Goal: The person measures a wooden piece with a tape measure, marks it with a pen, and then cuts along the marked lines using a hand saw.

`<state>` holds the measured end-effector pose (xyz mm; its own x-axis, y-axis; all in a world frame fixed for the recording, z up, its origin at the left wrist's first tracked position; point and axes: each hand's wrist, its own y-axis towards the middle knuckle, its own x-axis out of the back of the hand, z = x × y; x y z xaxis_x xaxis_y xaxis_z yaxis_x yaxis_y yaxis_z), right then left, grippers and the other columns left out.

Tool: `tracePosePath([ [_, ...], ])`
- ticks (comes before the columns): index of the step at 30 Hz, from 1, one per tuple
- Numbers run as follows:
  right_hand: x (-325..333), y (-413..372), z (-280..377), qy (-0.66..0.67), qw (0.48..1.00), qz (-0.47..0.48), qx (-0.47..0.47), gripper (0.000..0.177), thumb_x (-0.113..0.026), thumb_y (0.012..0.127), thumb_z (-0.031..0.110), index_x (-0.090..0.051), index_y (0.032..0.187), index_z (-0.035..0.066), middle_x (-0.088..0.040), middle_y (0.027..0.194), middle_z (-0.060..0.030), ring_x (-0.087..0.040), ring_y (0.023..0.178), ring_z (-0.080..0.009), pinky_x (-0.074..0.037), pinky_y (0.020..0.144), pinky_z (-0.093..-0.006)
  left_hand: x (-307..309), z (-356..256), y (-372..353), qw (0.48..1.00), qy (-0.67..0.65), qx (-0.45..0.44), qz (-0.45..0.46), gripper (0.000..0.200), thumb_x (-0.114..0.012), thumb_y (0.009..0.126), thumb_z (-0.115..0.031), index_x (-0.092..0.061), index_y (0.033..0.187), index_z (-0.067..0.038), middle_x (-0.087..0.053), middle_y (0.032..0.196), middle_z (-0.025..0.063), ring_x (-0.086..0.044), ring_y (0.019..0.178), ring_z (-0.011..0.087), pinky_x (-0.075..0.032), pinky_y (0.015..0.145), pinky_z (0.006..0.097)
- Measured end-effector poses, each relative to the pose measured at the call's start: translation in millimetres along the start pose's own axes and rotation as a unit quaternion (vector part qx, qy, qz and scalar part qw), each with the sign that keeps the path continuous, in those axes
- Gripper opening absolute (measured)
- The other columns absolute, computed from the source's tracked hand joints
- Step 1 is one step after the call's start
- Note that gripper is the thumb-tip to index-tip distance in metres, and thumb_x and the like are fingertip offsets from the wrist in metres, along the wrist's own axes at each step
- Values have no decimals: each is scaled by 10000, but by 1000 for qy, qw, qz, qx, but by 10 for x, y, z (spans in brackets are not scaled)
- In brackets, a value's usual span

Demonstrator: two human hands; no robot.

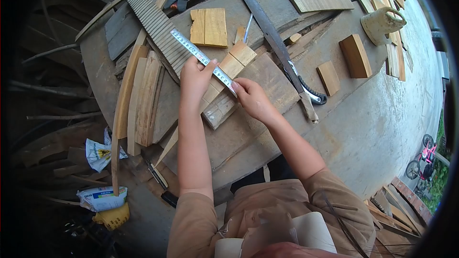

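A white measuring tape (189,47) with dark numbers is stretched between my two hands over the workbench. My left hand (197,74) pinches it near its middle, fingers closed. At the tape's lower right end, my right hand (252,96) grips it between thumb and fingers. Beneath the tape lies a light wooden strip (233,65) with lines across it. A long ribbed board (150,13) runs up to the left from my left hand. The square wood block (209,27) sits just above the strip.
A hand saw (267,31) lies right of my hands, with a black-handled tool (313,96) by its handle. Wooden blocks (355,56) and a beige plastic jug (382,25) are farther right. Curved wood pieces (129,100) stand at the left edge. A pink bicycle (426,155) is outside.
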<state>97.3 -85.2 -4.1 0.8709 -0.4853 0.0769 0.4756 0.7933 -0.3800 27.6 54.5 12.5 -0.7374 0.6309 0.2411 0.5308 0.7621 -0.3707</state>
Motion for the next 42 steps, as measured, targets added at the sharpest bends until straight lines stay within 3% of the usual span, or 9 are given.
tracePosePath([
  [1, 12, -3, 22, 1, 1000, 0, -2, 253, -436, 886, 200, -553, 918, -22, -481, 639, -8, -431, 585, -81, -374, 543, -232, 10, 5, 25, 1000, 1, 2, 1, 148, -580, 781, -69, -489, 798, 46, -622, 696, 111, -579, 616, 103, -424, 541, 236],
  [3, 30, -7, 72, -4, 999, 14, -33, 262, -444, 868, 191, -554, 941, -36, -583, 783, -171, -551, 736, -235, -416, 693, -317, 25, 2, 54, 999, 24, 24, 9, 130, -577, 778, -51, -498, 804, 49, -617, 696, 107, -577, 609, 105, -421, 526, 227],
  [9, 25, -5, 66, -16, 1000, 9, -25, 257, -441, 867, 184, -555, 939, -35, -584, 785, -175, -554, 732, -248, -417, 693, -319, -28, -45, 21, 997, -59, 40, -11, 113, -570, 773, -20, -507, 813, 65, -612, 718, 113, -586, 635, 120, -426, 526, 223],
  [13, 4, -5, 37, -12, 1000, -6, -19, 255, -442, 865, 182, -556, 929, -37, -582, 781, -180, -554, 726, -255, -417, 690, -319, -30, -15, 39, 997, -44, 59, -3, 106, -574, 777, -20, -511, 836, 41, -603, 738, 108, -588, 662, 131, -453, 580, 226],
  [15, 9, 7, 28, -22, 1000, -7, 0, 252, -432, 884, 185, -554, 920, -33, -507, 650, -38, -457, 600, -103, -394, 572, -255, -57, -5, 38, 999, -18, 42, -21, 102, -568, 780, -19, -511, 839, 43, -603, 744, 114, -589, 676, 132, -453, 590, 228],
  [22, 18, -8, 76, -41, 999, -25, 13, 255, -440, 878, 188, -555, 922, -35, -523, 662, -55, -473, 611, -112, -401, 584, -263, -64, -2, 30, 997, -58, 51, -22, 103, -572, 769, -15, -502, 803, 53, -612, 730, 131, -596, 651, 135, -436, 540, 231],
  [24, 38, -15, 126, -30, 999, -3, -26, 252, -445, 862, 179, -559, 940, -32, -588, 816, -201, -570, 767, -294, -423, 702, -333, -68, 9, 14, 996, -72, 44, -31, 93, -565, 777, -9, -503, 811, 52, -614, 743, 129, -598, 662, 134, -443, 558, 226],
  [27, 33, -27, 157, -32, 999, -4, -25, 250, -446, 862, 180, -560, 936, -30, -586, 806, -201, -568, 758, -293, -422, 697, -335, -81, 6, -50, 986, -153, 45, -46, 83, -557, 785, -1, -507, 819, 56, -618, 768, 135, -601, 678, 136, -452, 583, 222],
  [42, 46, 3, 129, -42, 999, 5, -24, 249, -447, 860, 184, -563, 914, -30, -582, 798, -210, -564, 751, -310, -419, 693, -346, -79, 11, -48, 993, -95, 47, -49, 102, -554, 794, -10, -501, 836, 66, -621, 807, 161, -609, 723, 150, -463, 617, 229],
])
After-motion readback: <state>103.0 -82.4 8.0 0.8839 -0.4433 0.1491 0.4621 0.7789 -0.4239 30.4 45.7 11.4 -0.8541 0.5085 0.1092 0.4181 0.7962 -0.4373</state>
